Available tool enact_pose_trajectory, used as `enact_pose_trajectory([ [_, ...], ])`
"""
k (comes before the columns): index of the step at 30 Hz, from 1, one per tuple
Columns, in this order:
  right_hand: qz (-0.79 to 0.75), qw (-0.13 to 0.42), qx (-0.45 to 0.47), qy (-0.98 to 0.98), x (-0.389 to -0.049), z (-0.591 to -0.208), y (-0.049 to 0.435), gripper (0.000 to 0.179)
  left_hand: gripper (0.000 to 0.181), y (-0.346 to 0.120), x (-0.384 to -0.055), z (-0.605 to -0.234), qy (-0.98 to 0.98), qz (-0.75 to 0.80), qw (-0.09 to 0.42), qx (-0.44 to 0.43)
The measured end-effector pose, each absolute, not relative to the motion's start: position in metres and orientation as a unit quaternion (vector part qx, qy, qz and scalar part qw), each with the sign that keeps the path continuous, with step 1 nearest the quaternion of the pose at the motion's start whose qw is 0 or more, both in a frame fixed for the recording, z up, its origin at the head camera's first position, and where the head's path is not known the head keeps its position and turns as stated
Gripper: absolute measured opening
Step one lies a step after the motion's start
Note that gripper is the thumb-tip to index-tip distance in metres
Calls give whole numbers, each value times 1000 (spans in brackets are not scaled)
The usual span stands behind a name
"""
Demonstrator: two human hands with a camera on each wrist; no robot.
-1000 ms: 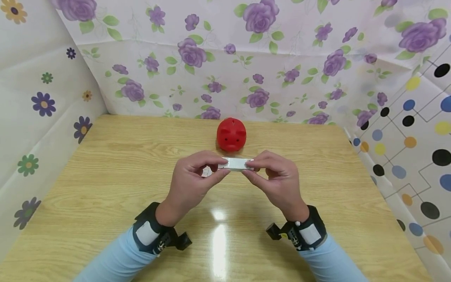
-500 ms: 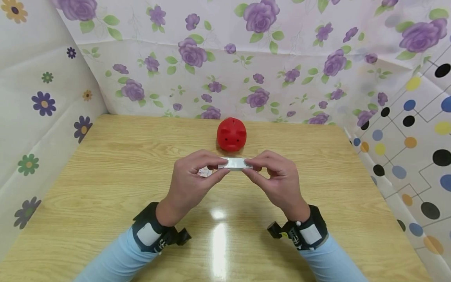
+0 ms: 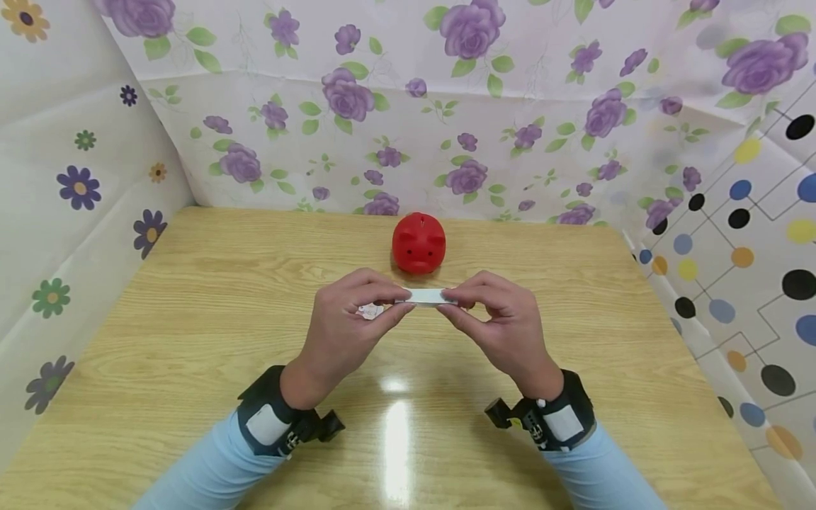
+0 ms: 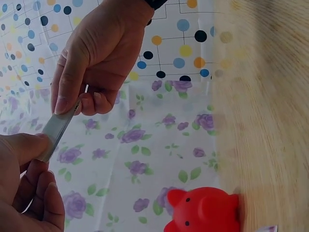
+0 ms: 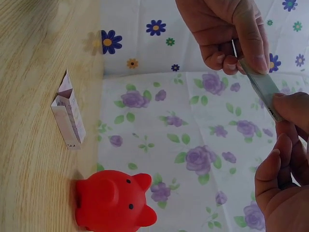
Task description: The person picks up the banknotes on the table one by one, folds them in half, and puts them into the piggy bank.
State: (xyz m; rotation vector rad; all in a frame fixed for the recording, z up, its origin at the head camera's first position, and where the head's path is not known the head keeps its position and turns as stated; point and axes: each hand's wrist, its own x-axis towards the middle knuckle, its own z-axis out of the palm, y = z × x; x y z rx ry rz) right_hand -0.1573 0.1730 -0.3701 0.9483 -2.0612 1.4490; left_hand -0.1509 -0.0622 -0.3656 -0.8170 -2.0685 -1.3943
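Note:
A slim, flat, pale whitish bar (image 3: 425, 296) with a smooth face is held level above the table, in front of the red piggy bank (image 3: 418, 244). My left hand (image 3: 344, 322) pinches one end between thumb and fingers. At the other end my right hand (image 3: 506, 322) pinches it the same way. The right wrist view shows the bar (image 5: 260, 89) edge-on, with small dark marks near the right-hand end. What kind of thing it is, I cannot tell. Fingertips hide both of its ends.
An opened small paper box (image 5: 70, 116) with a raised flap stands on the wooden table (image 3: 223, 297), mostly hidden behind my left hand in the head view. Patterned sheets (image 3: 408, 142) hang along the back and both sides.
The bar has tilted in my fingers, so its upper face looks narrower and less shiny. Both hands stay nearly in place. The piggy bank has not moved.

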Motion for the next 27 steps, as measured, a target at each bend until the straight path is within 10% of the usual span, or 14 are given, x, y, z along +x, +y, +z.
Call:
enact_pose_trajectory([
  [27, 540, 215, 344, -737, -159, -373, 171, 26, 17, -63, -151, -363, -774, -485, 267, -306],
])
